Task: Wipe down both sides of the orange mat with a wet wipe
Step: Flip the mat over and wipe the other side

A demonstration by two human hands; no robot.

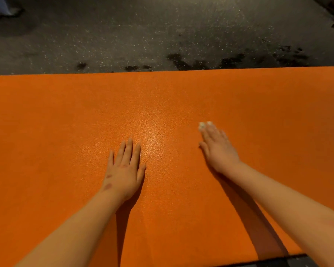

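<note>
The orange mat (66, 116) lies flat on the floor and fills most of the view from left to right. My left hand (124, 168) rests palm down on the mat near its middle, fingers straight and together. My right hand (217, 148) lies flat on the mat further right, fingers straight, pressing a white wet wipe (203, 125) against the surface. Only a small bunched bit of the wipe shows past my fingertips; the rest is hidden under the hand.
Dark speckled floor (143, 31) runs beyond the mat's far edge, with dark wet patches (191, 60) close to that edge. A strip of floor (278, 262) shows at the mat's near right edge. Dark objects sit at the top corners.
</note>
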